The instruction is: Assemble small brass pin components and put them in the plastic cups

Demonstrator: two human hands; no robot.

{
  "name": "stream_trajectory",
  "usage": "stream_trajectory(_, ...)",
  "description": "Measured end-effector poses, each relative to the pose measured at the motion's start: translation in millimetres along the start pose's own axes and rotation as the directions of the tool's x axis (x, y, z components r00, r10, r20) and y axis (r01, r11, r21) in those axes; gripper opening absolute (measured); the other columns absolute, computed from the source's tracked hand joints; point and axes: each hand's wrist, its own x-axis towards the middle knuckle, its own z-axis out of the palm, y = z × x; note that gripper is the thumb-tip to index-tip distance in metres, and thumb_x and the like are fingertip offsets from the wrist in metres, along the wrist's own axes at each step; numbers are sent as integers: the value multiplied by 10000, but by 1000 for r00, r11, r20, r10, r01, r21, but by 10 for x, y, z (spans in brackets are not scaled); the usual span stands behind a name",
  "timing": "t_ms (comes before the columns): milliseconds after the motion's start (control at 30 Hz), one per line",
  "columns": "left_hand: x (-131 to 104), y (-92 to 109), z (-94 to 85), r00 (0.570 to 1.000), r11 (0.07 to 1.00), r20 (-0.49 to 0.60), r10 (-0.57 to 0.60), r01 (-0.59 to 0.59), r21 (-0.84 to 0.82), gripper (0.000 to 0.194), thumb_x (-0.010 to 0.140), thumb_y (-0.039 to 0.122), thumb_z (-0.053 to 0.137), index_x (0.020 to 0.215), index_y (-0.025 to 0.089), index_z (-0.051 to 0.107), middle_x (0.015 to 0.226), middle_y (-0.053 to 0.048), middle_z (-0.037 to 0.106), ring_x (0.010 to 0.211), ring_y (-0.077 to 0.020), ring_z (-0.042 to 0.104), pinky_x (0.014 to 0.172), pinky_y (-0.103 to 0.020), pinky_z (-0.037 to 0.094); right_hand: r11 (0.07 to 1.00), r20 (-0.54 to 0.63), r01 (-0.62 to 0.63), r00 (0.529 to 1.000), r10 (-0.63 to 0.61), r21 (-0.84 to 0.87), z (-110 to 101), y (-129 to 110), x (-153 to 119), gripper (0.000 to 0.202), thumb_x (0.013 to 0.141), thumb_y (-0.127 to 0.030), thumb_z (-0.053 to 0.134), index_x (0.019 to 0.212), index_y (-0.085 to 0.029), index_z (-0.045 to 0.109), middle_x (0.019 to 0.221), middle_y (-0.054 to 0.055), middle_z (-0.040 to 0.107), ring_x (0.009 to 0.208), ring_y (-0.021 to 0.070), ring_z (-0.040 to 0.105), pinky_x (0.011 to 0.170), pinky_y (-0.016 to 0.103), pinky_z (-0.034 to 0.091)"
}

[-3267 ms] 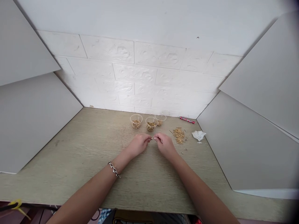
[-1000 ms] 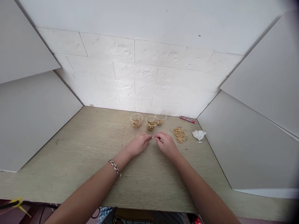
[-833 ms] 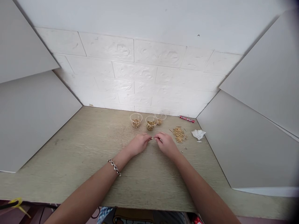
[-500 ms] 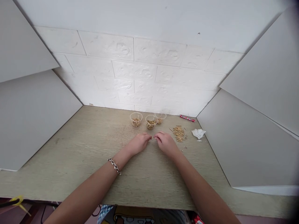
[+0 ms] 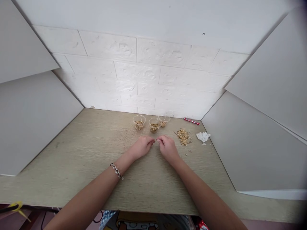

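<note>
Head view: worn on head | faces forward, down at hands | tabletop at arm's reach

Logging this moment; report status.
Left hand, right hand: fingertips pinching small gold-coloured metal pin between them. Clear plastic cups just beyond, not blocking.

Thin held piece (image 5: pixel 155 140): pale gold. Pin pile (image 5: pixel 183 136), right: gold. Left cup (image 5: pixel 139 118), middle cup (image 5: pixel 154 120), far cup (image 5: pixel 164 118): colourless, see-through; contents gold. Bench (image 5: pixel 79 153): greenish beige, fine streaky grain. Wall (image 5: pixel 153 51): white, brick pattern. Side panels (image 5: pixel 271 150): plain grey. Pen-like stick (image 5: pixel 191 121): red, pale markings. Crumpled tissue (image 5: pixel 203 137): white. Bracelet (image 5: pixel 116 171): silver. Near cloth (image 5: pixel 106 218): blue-white check. Tie (image 5: pixel 17 206), near left: yellow. Cable (image 5: pixel 7 209): black.
</note>
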Motion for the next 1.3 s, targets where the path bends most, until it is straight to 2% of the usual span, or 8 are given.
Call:
stream_trajectory(167, -9, -22, -9, 999, 999, 7, 36, -36, -7, 211, 804, 160, 380, 810, 148, 591, 746, -47, 607, 679, -132, 538, 626, -227, 401, 999, 46, 43, 998, -44, 32, -38, 13, 14, 158, 766, -126, 420, 746, -168, 570, 735, 35, 578, 722, 145, 507, 666, 257, 377)
stream_trajectory(300, -12, -30, -27, 998, 998, 23, 66, -65, -12, 229, 805, 147, 366, 817, 145, 595, 767, -49, 610, 695, -131, 534, 642, -228, 397, 997, 80, 17, 997, -24, 78, -67, 19, 27, 149, 755, -124, 437, 744, -172, 578, 726, 24, 589, 709, 136, 512, 657, 246, 382)
stream_trajectory(467, -7, -31, -40, 999, 998, 10, 49, -49, -28, 231, 796, 130, 367, 832, 150, 594, 773, -44, 613, 684, -127, 532, 644, -226, 396, 993, 36, -22, 999, 18, 113, -38, 5, 26, 146, 751, -129, 442, 738, -176, 580, 737, 23, 602, 716, 136, 524, 661, 248, 387)
stream_trajectory(633, -3, -20, -30, 1000, 999, 0, 22, -22, -37, 221, 799, 144, 367, 822, 148, 587, 758, -48, 606, 689, -131, 533, 626, -225, 395, 1000, -3, 18, 1000, -18, 21, -1, -40, 4, 173, 760, -109, 402, 753, -167, 565, 748, 42, 581, 737, 149, 509, 680, 261, 379)
stream_trajectory(800, -9, -18, -14, 999, 999, 6, 42, -42, 16, 207, 798, 142, 376, 809, 145, 582, 724, -47, 589, 672, -132, 523, 614, -224, 387, 996, 60, 44, 997, -40, -71, -44, -54, 2, 177, 771, -112, 385, 753, -167, 553, 744, 50, 565, 732, 157, 498, 673, 270, 371)
stream_trajectory(967, -17, -32, -2, 997, 995, 12, 82, -82, 49, 216, 791, 123, 368, 813, 142, 582, 730, -50, 584, 681, -133, 516, 634, -226, 382, 999, 126, 40, 991, -42, 17, -85, 15, 34, 161, 759, -111, 419, 735, -171, 566, 719, 25, 576, 694, 133, 507, 648, 244, 375)
stream_trajectory(1133, -12, -32, -44, 997, 997, 32, 76, -75, -22, 234, 788, 119, 364, 816, 153, 594, 744, -38, 605, 664, -125, 518, 624, -220, 374, 996, 123, 16, 992, -27, 93, -84, 45, 53, 146, 747, -118, 450, 737, -177, 584, 718, 15, 596, 693, 127, 515, 645, 235, 381)
stream_trajectory(1300, 4, -28, -106, 997, 990, 75, 1, 9, -141, 221, 789, 146, 372, 713, 157, 579, 626, 5, 581, 587, -102, 498, 557, -193, 351, 994, 51, 69, 996, -74, 84, -73, -13, 42, 161, 765, -114, 417, 750, -168, 568, 736, 30, 576, 713, 133, 507, 657, 238, 381)
